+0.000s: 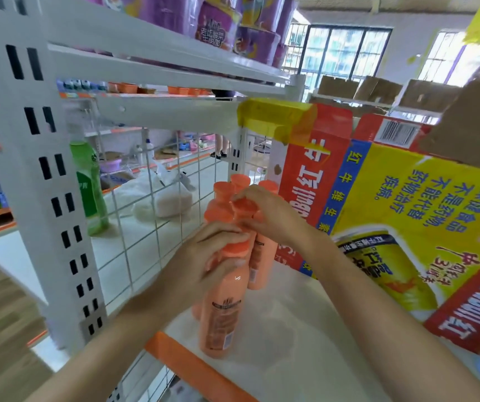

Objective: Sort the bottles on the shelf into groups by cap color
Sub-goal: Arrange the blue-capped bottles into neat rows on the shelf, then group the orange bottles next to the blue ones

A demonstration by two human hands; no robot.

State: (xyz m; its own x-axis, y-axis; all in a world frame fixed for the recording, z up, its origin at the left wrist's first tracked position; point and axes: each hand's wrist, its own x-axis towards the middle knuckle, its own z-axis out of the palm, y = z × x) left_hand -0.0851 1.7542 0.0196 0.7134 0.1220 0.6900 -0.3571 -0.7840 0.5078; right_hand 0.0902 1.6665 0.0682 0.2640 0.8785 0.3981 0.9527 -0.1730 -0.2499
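Gripping the front orange bottle (222, 309) at its cap with the left hand (204, 256), pinching a neighbouring cap (243, 205) with the right hand (270, 216), on the white shelf (291, 329). Risks toppling the packed cluster (234, 184) through a sideways tug.

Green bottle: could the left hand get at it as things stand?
Probably not directly. The green bottle stands beyond the wire mesh, which seems to block it, and the left hand already holds an orange bottle.
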